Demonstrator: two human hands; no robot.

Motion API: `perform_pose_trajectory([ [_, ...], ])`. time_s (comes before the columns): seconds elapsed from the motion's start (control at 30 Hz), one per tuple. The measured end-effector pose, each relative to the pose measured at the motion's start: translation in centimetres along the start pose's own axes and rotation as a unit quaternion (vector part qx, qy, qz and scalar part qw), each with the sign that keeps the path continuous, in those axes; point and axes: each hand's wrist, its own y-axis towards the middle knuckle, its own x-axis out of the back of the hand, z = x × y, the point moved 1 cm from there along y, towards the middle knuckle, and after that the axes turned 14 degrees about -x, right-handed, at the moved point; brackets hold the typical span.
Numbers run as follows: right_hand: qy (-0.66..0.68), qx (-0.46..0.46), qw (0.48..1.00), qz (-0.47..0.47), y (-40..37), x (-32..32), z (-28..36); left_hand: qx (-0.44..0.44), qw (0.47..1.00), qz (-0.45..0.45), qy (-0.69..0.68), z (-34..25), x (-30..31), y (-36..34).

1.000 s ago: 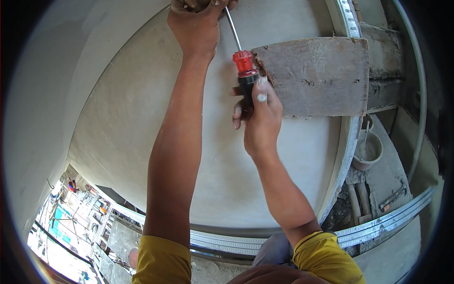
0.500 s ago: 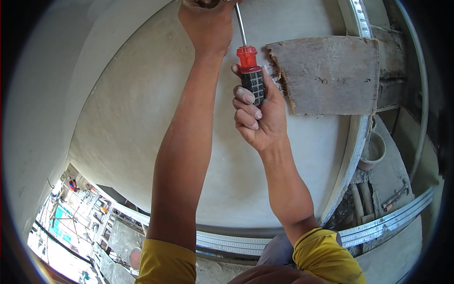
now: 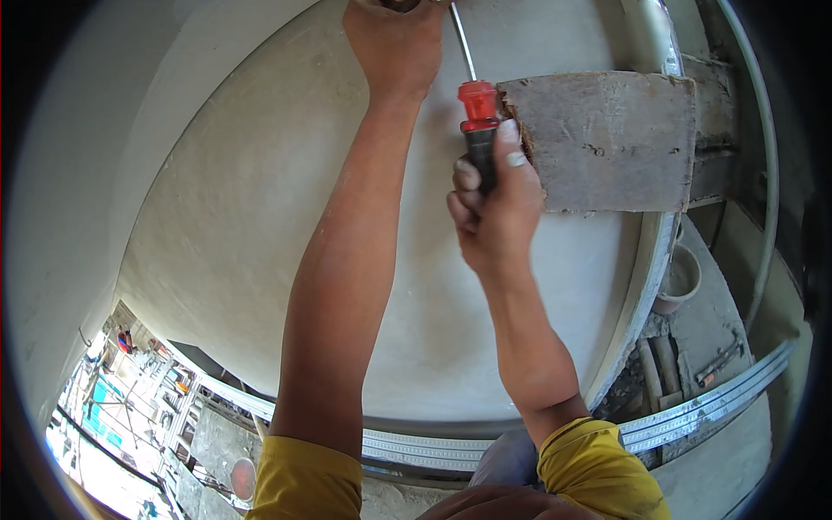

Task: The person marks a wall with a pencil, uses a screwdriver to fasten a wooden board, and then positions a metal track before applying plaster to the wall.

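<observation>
My right hand (image 3: 503, 204) is wrapped round the handle of a screwdriver (image 3: 479, 102), which has a red collar and a black grip. Its metal shaft points up and away, toward the top edge of the view. My left hand (image 3: 397, 50) is at that edge beside the shaft, curled round something dark; its fingertips and most of what it holds are cut off. Beneath both arms spreads a large smooth pale curved panel (image 3: 217, 243). A rough grey board (image 3: 607, 143) lies over the panel's right side, close to my right hand.
Perforated metal strips (image 3: 433, 444) curve along the panel's near edge. At the right are a bucket (image 3: 680, 279), a pipe (image 3: 770, 199) and loose debris. A pale wall (image 3: 61, 199) rises at the left. Lower left, a bright cluttered area lies below, with another person (image 3: 125, 340) far off.
Both hands and the screwdriver have shifted slightly right. The fingers of my right hand have turned on the handle, with the thumb now across its near side.
</observation>
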Motion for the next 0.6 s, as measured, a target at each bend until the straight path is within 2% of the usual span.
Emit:
perform_pose_trajectory([
  [0.03, 0.083, -0.081, 0.992, 0.051, 0.1, 0.4, 1.0, 0.004, 0.999, 0.008, 0.033, -0.2, 0.1, 0.0],
  [0.07, 0.17, -0.143, 0.965, 0.141, 0.7, 1.2, 1.5, 0.004, 0.999, 0.009, 0.034, -0.1, 0.1, 0.0],
  [0.13, 0.22, -0.194, 0.932, 0.215, 0.9, 1.8, 1.5, 0.004, 1.0, -0.001, -0.022, 0.1, 0.1, 0.1],
  [0.27, 0.181, -0.157, 0.95, 0.198, 0.4, 1.2, 1.7, 0.002, 1.0, -0.004, -0.005, 0.3, -0.1, 0.2],
  [0.3, 0.094, -0.083, 0.986, 0.109, -0.5, 0.8, 1.3, 0.005, 0.999, -0.019, -0.034, 0.2, -0.2, 0.2],
  [0.33, 0.007, -0.006, 1.0, 0.018, -1.2, 0.6, 1.1, 0.008, 0.997, -0.033, -0.063, 0.1, -0.3, 0.3],
  [0.37, -0.052, 0.07, 0.996, 0.014, -1.4, 0.9, 0.9, 0.007, 0.997, -0.034, -0.065, 0.0, -0.3, 0.4],
  [0.4, -0.18, 0.163, 0.968, -0.066, -1.2, 1.0, 0.5, 0.007, 1.0, -0.017, -0.004, -0.1, -0.2, 0.4],
  [0.43, -0.273, 0.272, 0.917, -0.106, -0.5, 1.4, 0.2, 0.009, 0.998, 0.001, 0.058, -0.1, -0.1, 0.4],
  [0.47, -0.357, 0.374, 0.844, -0.143, 0.6, 1.5, 0.0, 0.009, 0.998, 0.004, 0.059, -0.1, -0.1, 0.5],
  [0.5, -0.356, 0.373, 0.845, -0.143, 1.8, 1.5, -0.2, 0.008, 0.999, -0.007, 0.045, -0.1, -0.2, 0.5],
  [0.57, -0.353, 0.518, 0.765, -0.147, 2.7, 0.6, 0.0, 0.009, 0.999, -0.017, 0.031, 0.1, -0.1, 0.4],
  [0.6, -0.353, 0.518, 0.765, -0.147, 2.0, 0.9, 0.2, 0.002, 0.997, -0.012, 0.074, 0.1, 0.1, 0.4],
])
